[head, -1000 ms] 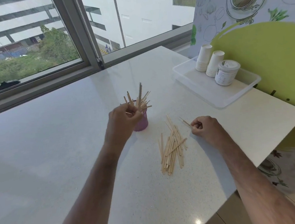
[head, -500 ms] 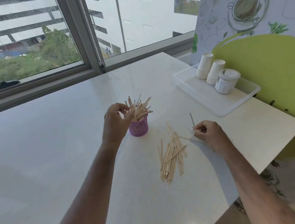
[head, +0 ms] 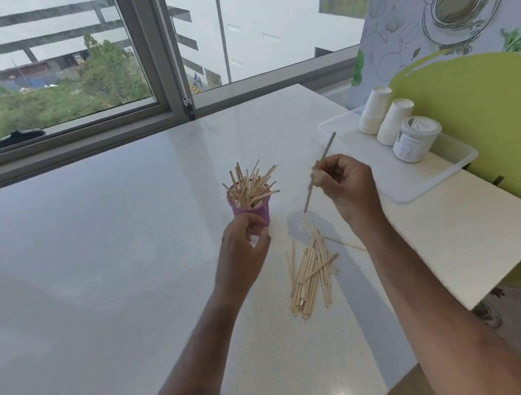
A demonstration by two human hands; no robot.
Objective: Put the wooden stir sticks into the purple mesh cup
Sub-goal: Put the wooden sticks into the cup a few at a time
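The purple mesh cup stands on the white table, with several wooden stir sticks fanning out of its top. A loose pile of stir sticks lies flat to the right of the cup. My right hand is raised above the pile's far end and pinches a single stir stick, held nearly upright. My left hand hovers just in front of the cup, its fingers curled and nothing visible in them. One stray stick lies by my right wrist.
A clear plastic tray at the right holds two stacks of white paper cups and a white lidded jar. The table's right edge drops off to the floor. A window frame runs along the far side.
My right hand has lifted a single stick off the table and raised it beside the cup. My left hand has come back from the cup's rim to just in front of it.
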